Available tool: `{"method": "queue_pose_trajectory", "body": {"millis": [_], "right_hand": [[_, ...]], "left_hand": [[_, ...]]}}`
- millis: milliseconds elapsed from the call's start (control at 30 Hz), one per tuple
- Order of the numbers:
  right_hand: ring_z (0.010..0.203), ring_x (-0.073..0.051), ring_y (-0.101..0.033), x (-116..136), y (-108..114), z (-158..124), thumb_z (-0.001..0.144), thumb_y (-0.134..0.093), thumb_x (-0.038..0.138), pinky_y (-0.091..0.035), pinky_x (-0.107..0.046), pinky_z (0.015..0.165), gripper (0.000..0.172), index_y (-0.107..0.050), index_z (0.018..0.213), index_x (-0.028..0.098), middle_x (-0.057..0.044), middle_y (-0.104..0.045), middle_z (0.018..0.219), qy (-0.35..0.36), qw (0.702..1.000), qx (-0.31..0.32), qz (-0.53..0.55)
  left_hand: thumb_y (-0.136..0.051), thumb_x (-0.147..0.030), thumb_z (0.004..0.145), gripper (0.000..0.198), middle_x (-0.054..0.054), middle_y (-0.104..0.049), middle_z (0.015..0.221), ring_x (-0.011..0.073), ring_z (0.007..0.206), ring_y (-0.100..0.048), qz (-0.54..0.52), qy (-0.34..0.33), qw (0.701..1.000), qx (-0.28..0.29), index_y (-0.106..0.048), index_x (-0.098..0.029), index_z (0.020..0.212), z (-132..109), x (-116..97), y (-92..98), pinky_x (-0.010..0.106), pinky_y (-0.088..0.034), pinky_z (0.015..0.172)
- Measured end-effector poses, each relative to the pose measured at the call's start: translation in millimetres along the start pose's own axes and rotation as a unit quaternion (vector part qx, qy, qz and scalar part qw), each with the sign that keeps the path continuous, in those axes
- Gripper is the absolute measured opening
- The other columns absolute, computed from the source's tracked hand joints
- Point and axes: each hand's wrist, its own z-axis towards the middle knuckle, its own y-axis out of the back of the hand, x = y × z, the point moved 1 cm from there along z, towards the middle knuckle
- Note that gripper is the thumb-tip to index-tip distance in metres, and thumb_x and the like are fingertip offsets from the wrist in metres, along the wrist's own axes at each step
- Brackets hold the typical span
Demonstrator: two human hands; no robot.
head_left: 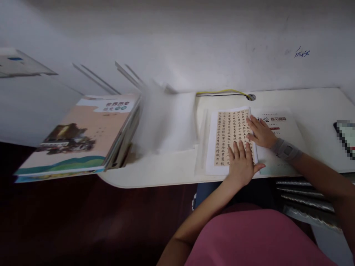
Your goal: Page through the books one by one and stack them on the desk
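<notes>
My left hand (242, 162) lies flat with its fingers stretched out on a sheet of brown-inked calligraphy (226, 138). That sheet rests on a white practice book (280, 125) on the white desk (166, 170). My right hand (260, 132), with a grey band at its wrist, rests with fingers extended on the sheet's right edge, over the book cover. Neither hand grips anything.
A stack of textbooks (83, 136) overhangs the desk's left end, with blurred white pages (166, 122) beside it. A yellow cable (222, 92) runs along the wall to a desk grommet (251, 97). A dark device (345, 138) lies at the far right. Dark floor lies below.
</notes>
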Motion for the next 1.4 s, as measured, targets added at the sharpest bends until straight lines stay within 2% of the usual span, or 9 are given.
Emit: {"method": "queue_pose_trajectory", "body": {"millis": [200, 467, 633, 800, 1000, 1100, 1233, 1300, 1400], "right_hand": [[0.141, -0.03, -0.021, -13.2, 3.9, -2.6, 0.094, -0.024, 0.049, -0.021, -0.051, 0.11, 0.069, -0.022, 0.146, 0.004, -0.022, -0.024, 0.152, -0.004, 1.0, 0.013, -0.004], [0.141, -0.033, -0.022, -11.5, -0.8, -3.7, 0.09, -0.03, 0.059, -0.019, -0.055, 0.11, 0.078, -0.02, 0.147, 0.007, -0.022, -0.025, 0.152, 0.012, 1.0, 0.012, -0.022], [0.14, -0.035, -0.024, -13.0, -3.8, -2.9, 0.086, -0.035, 0.065, -0.02, -0.055, 0.11, 0.083, -0.027, 0.145, 0.007, -0.023, -0.026, 0.151, 0.0, 1.0, 0.013, -0.015], [0.14, -0.034, -0.023, -13.0, -2.8, -4.8, 0.088, -0.036, 0.061, -0.022, -0.054, 0.109, 0.081, -0.022, 0.146, 0.007, -0.023, -0.026, 0.151, 0.002, 1.0, -0.008, -0.003], [0.141, -0.034, -0.021, -11.6, -2.7, -5.6, 0.088, -0.035, 0.062, -0.019, -0.055, 0.11, 0.08, -0.026, 0.146, 0.008, -0.022, -0.023, 0.152, 0.038, 0.999, 0.007, -0.027], [0.142, -0.034, -0.019, -11.3, -3.2, -5.0, 0.088, -0.036, 0.063, -0.019, -0.056, 0.111, 0.08, -0.027, 0.146, 0.01, -0.02, -0.023, 0.153, 0.059, 0.997, 0.028, -0.034], [0.142, -0.033, -0.019, -10.0, -3.3, -4.6, 0.089, -0.028, 0.064, -0.02, -0.055, 0.111, 0.081, -0.025, 0.147, 0.008, -0.019, -0.024, 0.153, 0.024, 0.998, 0.036, -0.034], [0.142, -0.033, -0.019, -6.1, -2.5, -4.9, 0.09, -0.023, 0.064, -0.02, -0.057, 0.11, 0.081, -0.023, 0.147, 0.008, -0.02, -0.023, 0.153, 0.007, 0.999, 0.036, -0.029], [0.141, -0.035, -0.019, 10.9, -0.5, -4.9, 0.09, -0.02, 0.066, -0.018, -0.059, 0.111, 0.084, -0.019, 0.148, 0.006, -0.022, -0.024, 0.152, 0.032, 0.997, 0.064, -0.014]], "left_hand": [[-0.043, -0.074, 0.077, 0.098, 0.032, -0.029, 0.146, 0.0469, 0.138, -0.019, -0.006, -0.005, 1.0, 0.009, -0.032, -0.002, 0.143, 8.2, -12.4, -0.7, 0.068, -0.018, 0.105], [-0.039, -0.074, 0.079, 0.095, 0.031, -0.032, 0.145, 0.0456, 0.138, -0.021, 0.006, -0.002, 1.0, -0.004, -0.036, -0.001, 0.14, 0.5, -6.5, -2.7, 0.066, -0.021, 0.106], [-0.034, -0.074, 0.081, 0.097, 0.03, -0.031, 0.145, 0.0444, 0.137, -0.022, 0.006, -0.014, 1.0, 0.019, -0.033, 0.002, 0.141, 11.5, -5.2, 1.2, 0.062, -0.023, 0.108], [-0.035, -0.073, 0.081, 0.096, 0.028, -0.031, 0.146, 0.0424, 0.138, -0.022, 0.006, -0.015, 0.999, 0.029, -0.032, 0.0, 0.142, 20.8, 2.0, 2.3, 0.06, -0.022, 0.109], [-0.037, -0.067, 0.086, 0.084, 0.026, -0.036, 0.145, 0.0376, 0.138, -0.027, 0.014, -0.055, 0.998, 0.02, -0.039, -0.001, 0.138, 1.9, 10.8, 10.6, 0.057, -0.023, 0.11], [-0.042, -0.063, 0.086, 0.082, 0.023, -0.034, 0.147, 0.0367, 0.14, -0.023, 0.017, -0.07, 0.997, -0.009, -0.033, -0.005, 0.142, -16.7, 26.0, 22.3, 0.057, -0.023, 0.111], [-0.038, -0.06, 0.089, 0.087, 0.03, -0.022, 0.149, 0.0377, 0.141, -0.013, 0.024, 0.071, 0.993, -0.097, -0.016, 0.0, 0.146, -40.5, 67.9, 32.9, 0.058, -0.027, 0.109], [-0.037, -0.061, 0.089, 0.089, 0.034, -0.025, 0.146, 0.0394, 0.14, -0.017, 0.026, 0.118, 0.988, -0.091, -0.017, 0.006, 0.144, -48.7, 85.7, 31.0, 0.057, -0.03, 0.107], [-0.037, -0.062, 0.088, 0.087, 0.034, -0.034, 0.142, 0.0398, 0.137, -0.025, 0.038, 0.11, 0.992, -0.037, -0.03, 0.008, 0.139, -53.9, 95.5, 24.3, 0.056, -0.03, 0.108]]}}
